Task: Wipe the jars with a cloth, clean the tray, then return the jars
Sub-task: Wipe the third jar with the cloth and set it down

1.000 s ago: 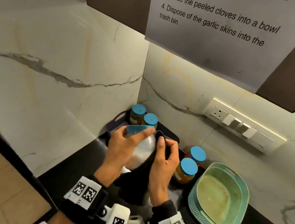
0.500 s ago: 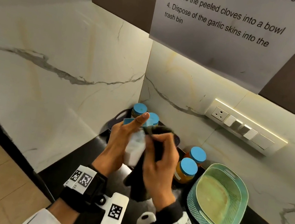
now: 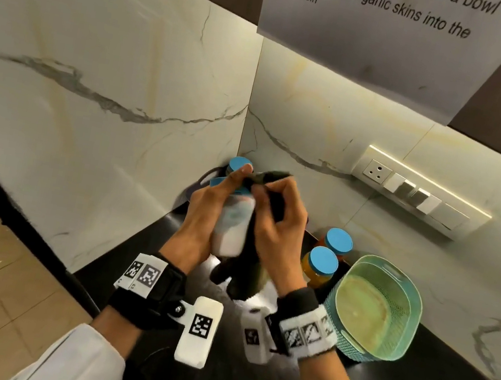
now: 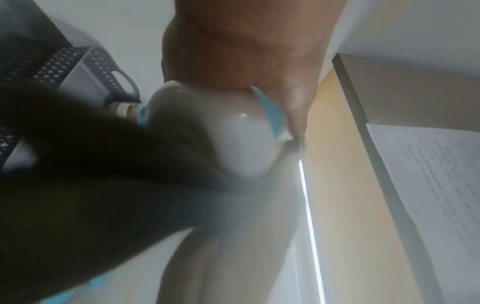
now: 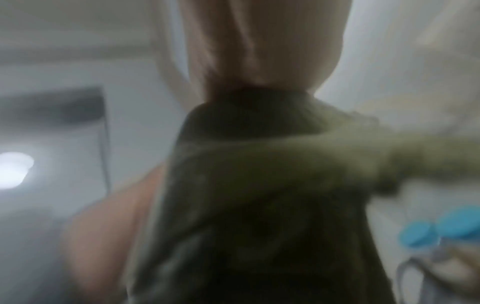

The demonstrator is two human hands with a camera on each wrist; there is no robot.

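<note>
My left hand point(image 3: 205, 212) grips a white jar point(image 3: 232, 230) with a blue lid, held up above the black counter near the corner. My right hand point(image 3: 282, 229) clutches a dark cloth point(image 3: 244, 275) and presses it against the jar's top end, the rest hanging down. In the left wrist view the jar point(image 4: 241, 139) lies under my palm with the cloth point(image 4: 78, 164) across it. A dark perforated tray point(image 4: 85, 70) sits in the corner with a blue-lidded jar point(image 3: 239, 164) in it. Two orange jars point(image 3: 323, 263) with blue lids stand on the counter to the right.
A teal mesh basket point(image 3: 416, 306) stands on the counter at the right, close to the two orange jars. Marble walls meet in the corner behind the tray. A socket and switch strip point(image 3: 416, 192) is on the right wall. The counter's edge drops to the floor on the left.
The jar has turned from lying tilted with its side toward me to nearly upright. My right hand has brought the cloth up from the jar's side to its lid end.
</note>
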